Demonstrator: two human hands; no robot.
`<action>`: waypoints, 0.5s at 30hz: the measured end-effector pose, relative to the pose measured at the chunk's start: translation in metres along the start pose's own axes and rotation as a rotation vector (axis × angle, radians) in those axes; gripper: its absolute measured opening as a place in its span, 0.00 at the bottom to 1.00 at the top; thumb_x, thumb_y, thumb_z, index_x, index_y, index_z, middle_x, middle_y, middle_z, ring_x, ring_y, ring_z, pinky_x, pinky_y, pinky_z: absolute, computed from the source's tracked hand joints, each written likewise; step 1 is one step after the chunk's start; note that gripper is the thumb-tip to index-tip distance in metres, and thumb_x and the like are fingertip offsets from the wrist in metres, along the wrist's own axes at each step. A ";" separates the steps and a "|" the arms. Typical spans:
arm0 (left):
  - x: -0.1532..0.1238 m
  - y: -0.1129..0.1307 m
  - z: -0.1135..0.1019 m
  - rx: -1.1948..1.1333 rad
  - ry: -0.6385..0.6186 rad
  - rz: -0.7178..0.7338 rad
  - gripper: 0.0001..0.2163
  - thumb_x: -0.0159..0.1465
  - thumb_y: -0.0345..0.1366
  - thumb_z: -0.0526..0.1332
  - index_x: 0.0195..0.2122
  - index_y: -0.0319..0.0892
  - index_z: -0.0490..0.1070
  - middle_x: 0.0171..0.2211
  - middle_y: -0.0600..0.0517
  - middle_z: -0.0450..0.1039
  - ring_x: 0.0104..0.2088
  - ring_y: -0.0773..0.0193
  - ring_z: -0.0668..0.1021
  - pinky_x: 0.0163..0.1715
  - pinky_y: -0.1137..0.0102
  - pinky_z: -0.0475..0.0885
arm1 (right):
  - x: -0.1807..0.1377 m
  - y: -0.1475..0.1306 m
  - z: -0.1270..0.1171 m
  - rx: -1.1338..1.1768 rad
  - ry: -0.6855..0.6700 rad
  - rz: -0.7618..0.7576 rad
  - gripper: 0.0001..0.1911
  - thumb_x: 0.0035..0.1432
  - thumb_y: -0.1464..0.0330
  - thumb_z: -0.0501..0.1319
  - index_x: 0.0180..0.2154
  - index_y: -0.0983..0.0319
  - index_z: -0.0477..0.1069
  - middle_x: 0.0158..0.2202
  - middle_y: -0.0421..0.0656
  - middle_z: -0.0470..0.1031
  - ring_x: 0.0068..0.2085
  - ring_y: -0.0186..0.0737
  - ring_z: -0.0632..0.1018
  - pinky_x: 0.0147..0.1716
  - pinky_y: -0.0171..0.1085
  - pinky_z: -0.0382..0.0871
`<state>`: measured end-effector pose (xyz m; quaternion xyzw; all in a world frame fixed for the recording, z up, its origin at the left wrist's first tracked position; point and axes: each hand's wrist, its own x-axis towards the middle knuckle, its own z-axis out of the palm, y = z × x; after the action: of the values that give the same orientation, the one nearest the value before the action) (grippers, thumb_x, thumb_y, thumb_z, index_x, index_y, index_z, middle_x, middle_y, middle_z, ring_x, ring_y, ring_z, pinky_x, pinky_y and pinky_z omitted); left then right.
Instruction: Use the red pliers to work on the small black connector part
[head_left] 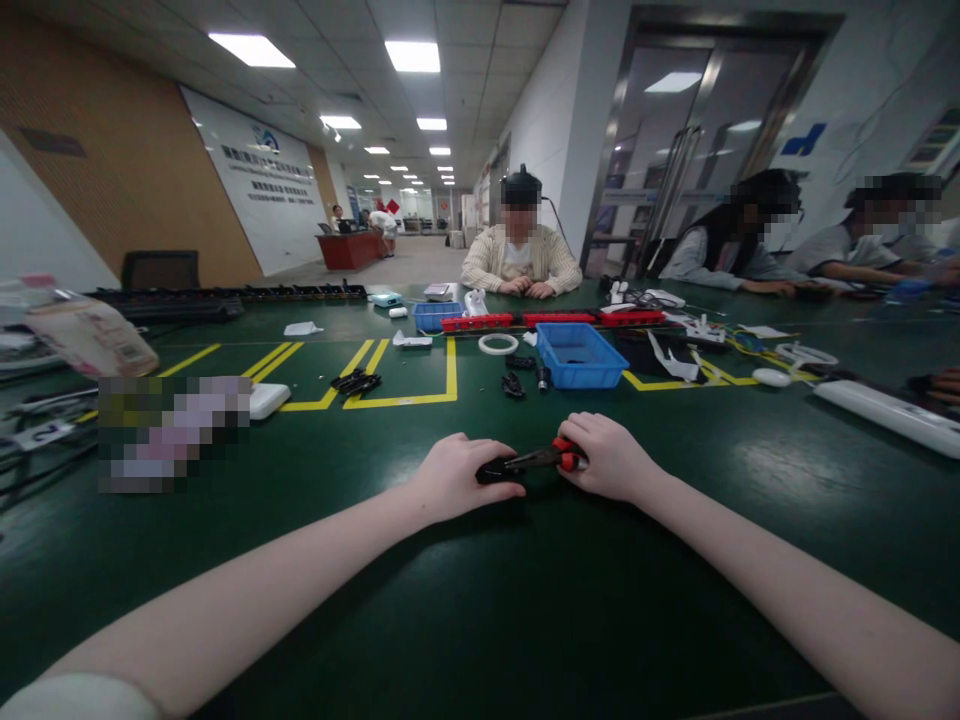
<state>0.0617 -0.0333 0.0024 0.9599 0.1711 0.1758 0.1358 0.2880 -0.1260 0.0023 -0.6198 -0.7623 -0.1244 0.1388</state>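
Observation:
My right hand [606, 455] is closed around the red handles of a pair of needle-nose pliers [536, 458]. Their dark jaws point left and reach the small black part [495, 470] that my left hand [461, 478] pinches between thumb and fingers. Whether the jaws grip that part or only touch it, I cannot tell. The exact kind of the black part is also unclear, since my fingers cover much of it. Both hands are just above the green table [570, 590], close together near its middle.
Beyond my hands stand a blue bin [581, 358], black cable bundles [513, 385] and a white ring [500, 345]. Yellow tape [401, 402] marks the table. A bottle [94, 335] is at left, a white power strip [892, 415] at right. A person [521, 255] sits opposite; others sit at right.

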 end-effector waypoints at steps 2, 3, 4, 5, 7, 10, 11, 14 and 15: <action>0.000 -0.001 0.001 0.004 0.011 0.011 0.18 0.60 0.50 0.62 0.45 0.44 0.71 0.39 0.54 0.77 0.37 0.63 0.77 0.38 0.69 0.66 | 0.000 0.000 0.000 -0.005 0.005 -0.004 0.07 0.47 0.68 0.60 0.31 0.62 0.66 0.31 0.44 0.71 0.32 0.40 0.69 0.33 0.38 0.60; 0.000 -0.001 0.001 0.014 0.015 0.014 0.18 0.60 0.50 0.62 0.44 0.44 0.71 0.38 0.54 0.77 0.37 0.63 0.77 0.38 0.68 0.65 | 0.000 0.000 0.000 -0.008 0.007 -0.004 0.07 0.47 0.68 0.60 0.31 0.62 0.66 0.32 0.44 0.71 0.32 0.40 0.69 0.33 0.38 0.61; 0.000 -0.002 0.001 0.029 0.017 0.014 0.18 0.60 0.51 0.62 0.43 0.44 0.71 0.38 0.53 0.76 0.37 0.62 0.76 0.38 0.68 0.64 | 0.000 0.000 0.000 -0.010 0.008 -0.005 0.07 0.47 0.68 0.60 0.31 0.62 0.66 0.32 0.44 0.71 0.32 0.40 0.69 0.32 0.37 0.61; 0.000 -0.002 0.001 0.048 0.016 0.013 0.18 0.60 0.52 0.61 0.41 0.43 0.72 0.36 0.53 0.76 0.37 0.62 0.76 0.37 0.68 0.64 | 0.000 0.000 0.000 -0.012 0.008 -0.005 0.07 0.47 0.68 0.60 0.31 0.62 0.66 0.31 0.44 0.71 0.32 0.40 0.69 0.32 0.37 0.61; 0.001 -0.002 0.001 0.083 0.004 0.007 0.19 0.60 0.54 0.60 0.38 0.42 0.72 0.34 0.53 0.75 0.36 0.62 0.75 0.37 0.67 0.63 | 0.000 0.000 0.000 -0.015 0.007 -0.008 0.07 0.46 0.68 0.61 0.31 0.62 0.66 0.31 0.44 0.71 0.32 0.39 0.69 0.32 0.37 0.61; 0.001 -0.001 0.001 0.105 -0.019 0.001 0.20 0.60 0.55 0.58 0.36 0.41 0.72 0.33 0.53 0.74 0.35 0.62 0.75 0.36 0.67 0.62 | 0.000 0.001 0.000 -0.021 0.006 -0.011 0.07 0.46 0.69 0.60 0.31 0.62 0.66 0.32 0.44 0.71 0.32 0.40 0.69 0.33 0.38 0.61; 0.001 -0.001 0.001 0.105 -0.024 -0.001 0.20 0.61 0.55 0.58 0.35 0.41 0.72 0.33 0.53 0.74 0.35 0.62 0.75 0.36 0.67 0.62 | 0.000 0.001 0.001 -0.023 0.006 -0.010 0.07 0.45 0.70 0.60 0.31 0.62 0.66 0.32 0.44 0.71 0.32 0.40 0.70 0.33 0.38 0.61; 0.001 0.000 0.000 0.095 -0.039 -0.014 0.19 0.61 0.55 0.58 0.36 0.41 0.71 0.33 0.52 0.74 0.35 0.62 0.75 0.35 0.68 0.63 | 0.000 0.001 0.002 -0.025 0.009 -0.003 0.08 0.45 0.72 0.59 0.32 0.62 0.66 0.33 0.45 0.72 0.33 0.41 0.70 0.34 0.38 0.61; 0.001 0.000 0.000 0.090 -0.048 -0.020 0.19 0.61 0.54 0.58 0.36 0.41 0.71 0.34 0.52 0.74 0.35 0.62 0.75 0.36 0.68 0.63 | 0.000 0.001 0.002 -0.025 0.009 -0.002 0.08 0.45 0.72 0.59 0.32 0.62 0.66 0.33 0.45 0.72 0.34 0.41 0.70 0.34 0.38 0.62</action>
<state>0.0630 -0.0331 0.0028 0.9672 0.1852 0.1434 0.0983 0.2893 -0.1247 0.0008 -0.6201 -0.7607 -0.1367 0.1346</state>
